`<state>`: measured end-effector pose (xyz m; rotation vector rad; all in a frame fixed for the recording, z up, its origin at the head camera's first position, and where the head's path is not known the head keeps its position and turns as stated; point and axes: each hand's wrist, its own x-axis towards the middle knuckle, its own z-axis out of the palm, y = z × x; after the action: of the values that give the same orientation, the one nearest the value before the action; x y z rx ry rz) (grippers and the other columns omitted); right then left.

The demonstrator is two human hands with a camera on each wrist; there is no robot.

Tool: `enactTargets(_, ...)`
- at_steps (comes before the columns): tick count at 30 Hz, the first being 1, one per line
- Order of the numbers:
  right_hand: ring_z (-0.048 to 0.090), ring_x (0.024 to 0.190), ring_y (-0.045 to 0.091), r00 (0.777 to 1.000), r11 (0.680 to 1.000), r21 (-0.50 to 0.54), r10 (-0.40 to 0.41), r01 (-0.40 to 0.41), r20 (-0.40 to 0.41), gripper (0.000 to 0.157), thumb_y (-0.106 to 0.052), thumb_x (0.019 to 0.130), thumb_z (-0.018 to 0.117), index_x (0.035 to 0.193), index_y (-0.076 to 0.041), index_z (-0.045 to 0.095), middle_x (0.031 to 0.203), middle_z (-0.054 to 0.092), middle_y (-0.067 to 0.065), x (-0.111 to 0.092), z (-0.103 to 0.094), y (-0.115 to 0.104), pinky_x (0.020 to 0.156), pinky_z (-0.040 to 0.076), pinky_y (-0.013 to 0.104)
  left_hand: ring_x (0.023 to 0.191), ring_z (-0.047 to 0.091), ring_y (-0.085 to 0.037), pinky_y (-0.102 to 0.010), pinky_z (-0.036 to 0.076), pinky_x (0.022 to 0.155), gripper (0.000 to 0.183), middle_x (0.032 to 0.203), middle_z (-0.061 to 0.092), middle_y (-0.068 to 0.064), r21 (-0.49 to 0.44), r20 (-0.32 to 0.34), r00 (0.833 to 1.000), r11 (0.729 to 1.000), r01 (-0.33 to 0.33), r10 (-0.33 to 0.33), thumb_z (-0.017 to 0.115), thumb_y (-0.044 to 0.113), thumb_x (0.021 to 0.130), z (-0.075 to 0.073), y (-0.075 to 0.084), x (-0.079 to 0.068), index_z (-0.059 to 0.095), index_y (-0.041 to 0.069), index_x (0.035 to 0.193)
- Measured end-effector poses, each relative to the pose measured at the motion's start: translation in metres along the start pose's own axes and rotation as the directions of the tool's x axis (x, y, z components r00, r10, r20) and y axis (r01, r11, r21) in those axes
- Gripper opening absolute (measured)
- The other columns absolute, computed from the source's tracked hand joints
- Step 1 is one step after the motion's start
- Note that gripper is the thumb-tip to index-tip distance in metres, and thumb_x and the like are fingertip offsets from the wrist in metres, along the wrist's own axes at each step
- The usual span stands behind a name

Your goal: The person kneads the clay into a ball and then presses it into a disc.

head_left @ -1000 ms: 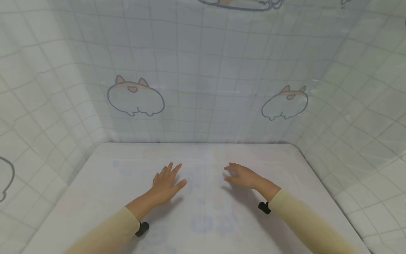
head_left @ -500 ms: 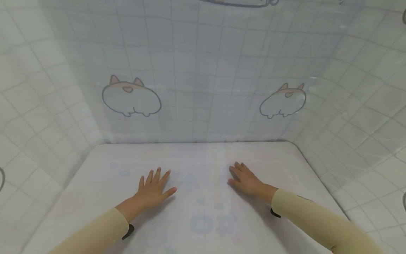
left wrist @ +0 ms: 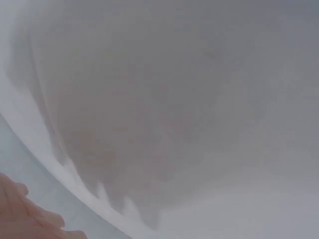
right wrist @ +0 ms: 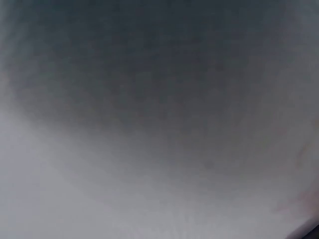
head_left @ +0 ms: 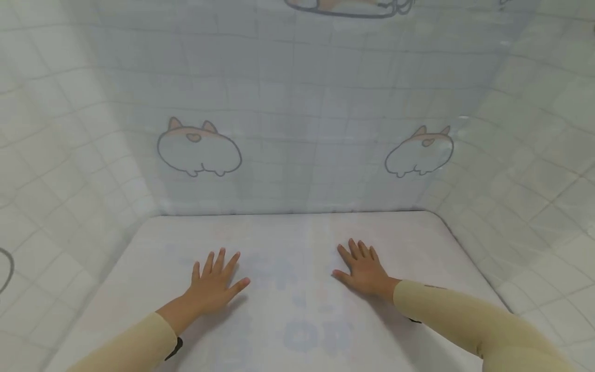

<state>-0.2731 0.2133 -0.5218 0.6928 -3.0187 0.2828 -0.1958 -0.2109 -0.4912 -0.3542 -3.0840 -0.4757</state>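
My left hand (head_left: pixel 210 289) is spread palm down over the left half of the white table (head_left: pixel 288 289), fingers straight and apart. On the right half, my right hand (head_left: pixel 366 271) lies in the same way, its fingers fanned toward the back. Neither hand holds anything. In the left wrist view only part of the left hand (left wrist: pixel 30 216) shows at the lower left corner, above its shadow on the white surface. The right wrist view is mostly dark shadow, with a blurred bit of the right hand (right wrist: pixel 311 194) at the right edge.
Pale grid-patterned sheeting (head_left: pixel 288 119) encloses the table at the back and both sides. Printed on the back sheet are a left corgi outline (head_left: pixel 200 150) and a right corgi outline (head_left: pixel 418 155). Beige sleeves (head_left: pixel 135 343) cover both forearms.
Both hands have turned flatter, with fingers spreading, and moved apart: the left toward the lower left, the right slightly rightward. The right fingers, bunched before, are now fanned out.
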Motion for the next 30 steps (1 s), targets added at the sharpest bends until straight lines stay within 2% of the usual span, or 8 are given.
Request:
enactTargets(3, 0.009, 0.149, 0.047, 1.0, 1.0, 0.003, 0.02, -0.02, -0.012, 0.087, -0.074, 0.095, 0.039, 0.16, -0.019, 0.025, 0.164, 0.013, 0.02, -0.002, 0.001, -0.002, 0.114, 0.004, 0.068, 0.147, 0.003, -0.053, -0.074, -0.006, 0.108, 0.09, 0.164, 0.007, -0.027, 0.012, -0.011, 1.0, 1.0, 0.005, -0.005, 0.032, 0.077, 0.095, -0.002, -0.002, -0.001, 0.021, 0.016, 0.161)
enactTargets(7, 0.008, 0.15, 0.047, 0.999, 0.999, -0.004, 0.038, -0.038, -0.013, 0.09, -0.077, 0.093, 0.038, 0.161, -0.021, 0.021, 0.165, 0.012, 0.019, 0.0, 0.002, -0.001, 0.114, 0.003, 0.068, 0.147, 0.001, -0.053, -0.074, -0.006, 0.108, 0.088, 0.164, 0.006, -0.027, 0.002, -0.016, 1.0, 1.0, -0.007, 0.007, 0.036, 0.073, 0.097, -0.008, 0.004, -0.003, 0.021, 0.015, 0.161)
enactTargets(14, 0.011, 0.148, 0.05, 0.999, 1.0, 0.01, 0.03, -0.03, -0.029, 0.091, -0.076, 0.093, 0.041, 0.16, -0.017, 0.024, 0.164, 0.014, 0.022, -0.001, 0.003, -0.004, 0.113, 0.004, 0.069, 0.148, 0.002, -0.052, -0.073, -0.006, 0.109, 0.089, 0.163, 0.007, -0.027, 0.03, -0.033, 0.999, 0.999, -0.014, 0.015, 0.036, 0.075, 0.095, -0.01, 0.003, -0.003, 0.021, 0.018, 0.161)
enactTargets(16, 0.01, 0.148, 0.05, 1.0, 0.999, 0.035, 0.024, -0.024, -0.012, 0.09, -0.074, 0.094, 0.042, 0.16, -0.015, 0.025, 0.163, 0.014, 0.023, -0.002, 0.003, -0.005, 0.113, 0.003, 0.07, 0.148, 0.002, -0.052, -0.073, -0.006, 0.109, 0.088, 0.163, 0.008, -0.027, 0.03, -0.031, 0.999, 1.0, -0.008, 0.009, 0.036, 0.075, 0.096, -0.009, 0.002, -0.004, 0.02, 0.018, 0.161)
enactTargets(20, 0.004, 0.149, 0.049, 0.996, 0.992, 0.119, 0.038, -0.048, 0.082, 0.089, -0.072, 0.097, 0.038, 0.161, -0.013, 0.018, 0.164, 0.009, 0.023, -0.003, -0.003, -0.002, 0.113, 0.0, 0.069, 0.147, 0.001, -0.053, -0.075, -0.007, 0.108, 0.089, 0.163, 0.006, -0.028, 0.011, -0.004, 1.0, 1.0, -0.007, 0.007, 0.035, 0.075, 0.096, -0.007, 0.002, -0.006, 0.019, 0.018, 0.161)
enactTargets(25, -0.002, 0.149, 0.05, 0.982, 0.963, 0.262, 0.011, -0.061, 0.187, 0.083, -0.064, 0.102, 0.037, 0.162, -0.013, 0.011, 0.165, 0.003, 0.025, 0.001, -0.027, 0.01, 0.113, 0.001, 0.07, 0.148, 0.001, -0.053, -0.075, -0.007, 0.108, 0.092, 0.164, 0.005, -0.027, 0.034, -0.005, 1.0, 0.999, -0.004, 0.004, 0.032, 0.078, 0.094, -0.012, -0.001, -0.004, 0.018, 0.018, 0.162)
enactTargets(28, 0.002, 0.148, 0.051, 0.976, 0.962, 0.269, -0.011, -0.049, 0.218, 0.076, -0.053, 0.103, 0.048, 0.161, -0.013, 0.02, 0.164, 0.008, 0.026, -0.004, -0.056, 0.014, 0.111, 0.007, 0.073, 0.148, 0.002, -0.052, -0.075, -0.006, 0.108, 0.092, 0.164, 0.006, -0.027, 0.045, -0.018, 1.0, 0.999, -0.005, 0.006, 0.034, 0.078, 0.094, -0.018, -0.002, -0.004, 0.019, 0.017, 0.161)
enactTargets(30, 0.005, 0.148, 0.05, 0.976, 0.976, 0.217, -0.014, -0.035, 0.219, 0.073, -0.05, 0.102, 0.053, 0.16, -0.014, 0.026, 0.164, 0.011, 0.024, -0.011, -0.074, 0.017, 0.111, 0.012, 0.073, 0.148, 0.002, -0.052, -0.075, -0.006, 0.108, 0.092, 0.164, 0.005, -0.027, 0.055, -0.021, 1.0, 0.999, -0.002, 0.004, 0.035, 0.077, 0.094, -0.021, -0.004, -0.006, 0.019, 0.017, 0.162)
